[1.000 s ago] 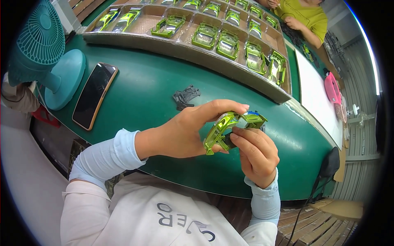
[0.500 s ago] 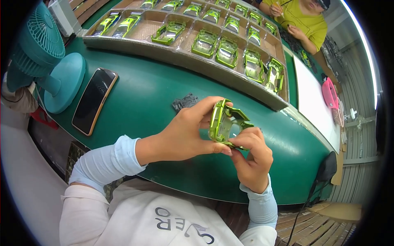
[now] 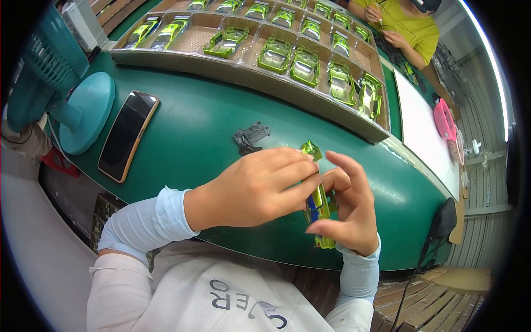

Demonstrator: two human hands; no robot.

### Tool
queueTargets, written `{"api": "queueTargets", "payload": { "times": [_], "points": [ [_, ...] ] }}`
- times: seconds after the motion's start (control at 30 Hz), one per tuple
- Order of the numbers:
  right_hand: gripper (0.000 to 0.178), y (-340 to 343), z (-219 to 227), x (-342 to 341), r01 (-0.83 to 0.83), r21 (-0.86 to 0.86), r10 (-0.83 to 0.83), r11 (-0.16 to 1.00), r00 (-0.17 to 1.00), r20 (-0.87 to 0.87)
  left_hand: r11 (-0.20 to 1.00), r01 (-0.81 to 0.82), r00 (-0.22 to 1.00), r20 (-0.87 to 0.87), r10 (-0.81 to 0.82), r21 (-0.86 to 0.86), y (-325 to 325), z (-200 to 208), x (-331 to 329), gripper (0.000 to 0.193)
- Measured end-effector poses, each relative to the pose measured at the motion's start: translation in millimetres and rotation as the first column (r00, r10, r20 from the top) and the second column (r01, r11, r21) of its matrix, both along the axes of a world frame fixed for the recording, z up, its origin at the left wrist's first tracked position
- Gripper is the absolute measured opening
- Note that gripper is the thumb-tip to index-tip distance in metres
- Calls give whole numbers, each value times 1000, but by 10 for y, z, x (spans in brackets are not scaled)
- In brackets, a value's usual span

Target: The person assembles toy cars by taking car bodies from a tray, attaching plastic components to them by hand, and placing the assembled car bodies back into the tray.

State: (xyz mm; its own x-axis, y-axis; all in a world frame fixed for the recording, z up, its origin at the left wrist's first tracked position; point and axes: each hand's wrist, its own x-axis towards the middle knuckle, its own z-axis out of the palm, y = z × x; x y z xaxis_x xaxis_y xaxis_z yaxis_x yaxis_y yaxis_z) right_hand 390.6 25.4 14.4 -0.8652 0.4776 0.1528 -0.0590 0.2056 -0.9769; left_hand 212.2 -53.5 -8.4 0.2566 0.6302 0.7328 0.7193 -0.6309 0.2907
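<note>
A shiny green toy car body shell is between my two hands, turned on its side with a strip of blue on it. My left hand is closed on its upper part, the fingers lying across it and hiding much of the shell. Around its other side curves my right hand, thumb against the lower part and index finger raised off it. Just beyond my left hand, several small dark grey plastic parts lie in a heap on the green table.
A compartmented cardboard tray of green car bodies spans the back. On the left are a phone and a teal fan. A white board and pink basket sit at right; a co-worker sits far right.
The shell has been turned from showing its hollow inside to edge-on and sits slightly lower. My left fingers now lie over it, and my right hand has opened wider around it.
</note>
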Motion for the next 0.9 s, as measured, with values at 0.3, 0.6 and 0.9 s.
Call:
{"api": "queueTargets", "payload": {
  "times": [0.3,0.6,0.9],
  "points": [
    [80,-55,-38,30,-22,196,-6,980,990,141,996,27,999,-33,-24,81,33,-80,17,29],
    [28,-56,-38,-4,234,543,-186,807,972,-143,981,133,969,228,-98,-144,-15,-48,105,21],
    [20,-134,-61,-58,326,569,-293,755,944,-153,890,268,931,335,-142,-368,3,-20,24,19]
  ]
}}
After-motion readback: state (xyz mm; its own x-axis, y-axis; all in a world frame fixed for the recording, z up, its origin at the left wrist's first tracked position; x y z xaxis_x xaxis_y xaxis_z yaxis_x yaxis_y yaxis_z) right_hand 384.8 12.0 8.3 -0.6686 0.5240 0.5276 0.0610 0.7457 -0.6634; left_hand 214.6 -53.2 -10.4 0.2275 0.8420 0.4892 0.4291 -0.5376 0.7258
